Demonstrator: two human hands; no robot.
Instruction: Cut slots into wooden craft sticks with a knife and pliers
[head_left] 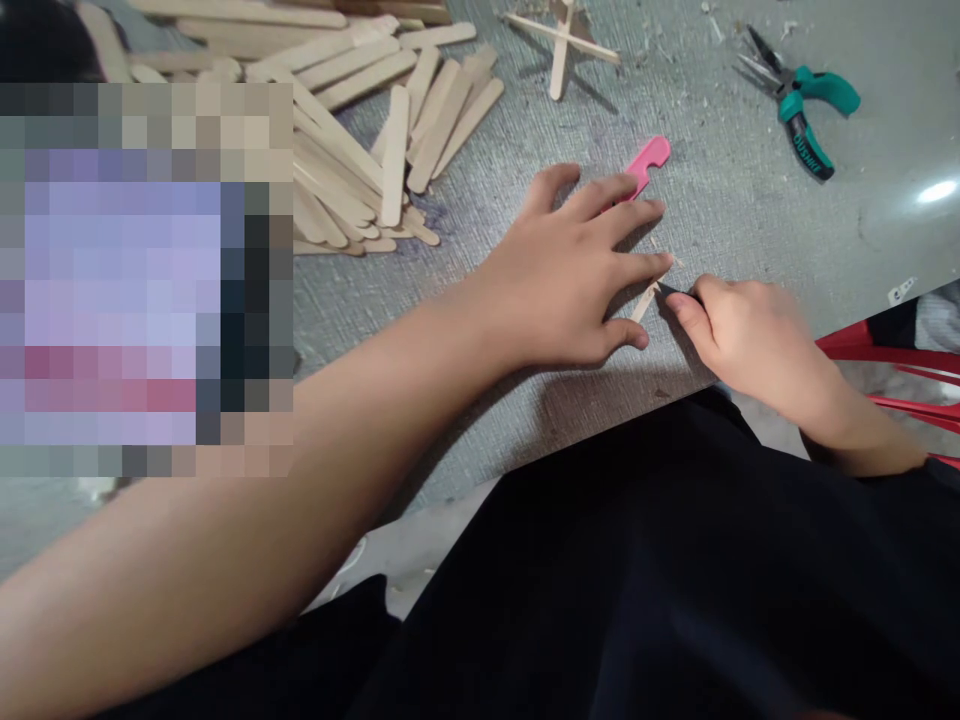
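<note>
surface: grey, rough-textured tabletop (750, 230) strewn with pale shavings and scraps, a glare spot toward its far right, near edge running on a slant above a dark-clothed lap
far left: pixelated patch, contents impossible to tell
stick pile (360, 130): flat wooden craft sticks heaped loosely and overlapping at upper left, well apart from both hands
stick cross (562, 40): a few sticks joined crosswise, top centre, just beyond the pile
left hand (577, 270): spread wide, palm down, flat on the tabletop, fingertips reaching the stick piece
pink tool (649, 160): flat pink plastic piece lying just past the left hand, near end hidden under the fingers
stick piece (645, 300): short sliver of wood on the tabletop close to the near edge, between the two hands, touching the left fingertips
blade (679, 293): dark pointed tip meeting the end of the stick piece, the rest hidden in the grip
right hand (739, 335): curled narrow around the blade, knuckles up, wrist off the table edge
pliers (802, 105): long-nosed, teal handles, lying at upper right, well apart from the hands
red frame (900, 370): red plastic bars past the table edge at far right, over pale floor
</note>
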